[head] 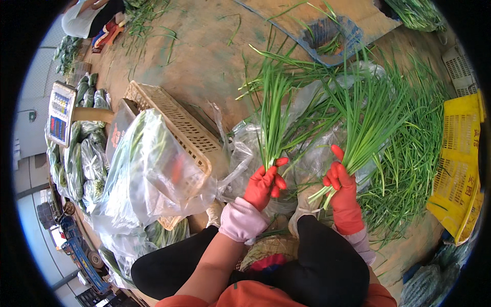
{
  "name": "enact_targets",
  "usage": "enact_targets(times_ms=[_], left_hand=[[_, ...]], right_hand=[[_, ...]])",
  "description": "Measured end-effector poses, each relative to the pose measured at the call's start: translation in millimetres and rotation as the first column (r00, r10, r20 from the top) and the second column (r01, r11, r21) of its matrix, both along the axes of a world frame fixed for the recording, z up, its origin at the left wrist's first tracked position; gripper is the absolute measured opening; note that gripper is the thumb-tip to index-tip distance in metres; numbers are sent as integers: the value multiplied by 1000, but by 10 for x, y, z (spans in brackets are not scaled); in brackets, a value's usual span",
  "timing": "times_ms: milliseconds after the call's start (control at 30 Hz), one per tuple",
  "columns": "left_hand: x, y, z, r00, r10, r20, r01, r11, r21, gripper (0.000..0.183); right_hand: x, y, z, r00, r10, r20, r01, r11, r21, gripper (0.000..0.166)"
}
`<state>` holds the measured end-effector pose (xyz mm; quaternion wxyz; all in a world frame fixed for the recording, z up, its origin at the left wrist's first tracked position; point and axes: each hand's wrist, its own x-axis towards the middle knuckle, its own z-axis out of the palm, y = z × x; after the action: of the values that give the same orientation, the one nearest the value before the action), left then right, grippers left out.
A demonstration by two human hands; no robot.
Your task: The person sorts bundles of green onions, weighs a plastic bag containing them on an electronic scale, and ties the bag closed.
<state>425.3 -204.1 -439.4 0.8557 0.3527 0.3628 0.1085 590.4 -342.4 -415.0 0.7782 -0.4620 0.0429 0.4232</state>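
Observation:
My left hand, in a red rubber glove with a pink cuff, grips a small bunch of long green leafy stalks by the base. My right hand, gloved the same way, is shut on a larger bunch of green stalks, whose pale ends stick out below the fist. The two bunches stand apart, leaves pointing away from me. Under and beyond them clear plastic sheeting lies on the ground with loose stalks. A wide heap of loose green stalks spreads on the right.
At left, a clear plastic bag with greens covers part of a beige plastic crate beside a scale display. Bagged greens lie behind. A yellow crate stands right; a blue container lies ahead. Another person sits far left.

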Motion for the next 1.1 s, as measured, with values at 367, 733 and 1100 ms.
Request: enact_targets(times_ms=[367, 733, 1100], left_hand=[[-31, -109, 79, 966, -70, -251, 76, 997, 16, 30], [212, -392, 312, 787, 67, -614, 583, 246, 774, 43], [144, -243, 128, 965, -24, -260, 19, 1000, -24, 35]], right_hand=[[-214, -18, 55, 965, 59, -255, -93, 988, -123, 36], [-305, 138, -77, 954, 270, -130, -291, 938, -190, 36], [-103, -93, -97, 986, 23, 168, 51, 905, -422, 36]])
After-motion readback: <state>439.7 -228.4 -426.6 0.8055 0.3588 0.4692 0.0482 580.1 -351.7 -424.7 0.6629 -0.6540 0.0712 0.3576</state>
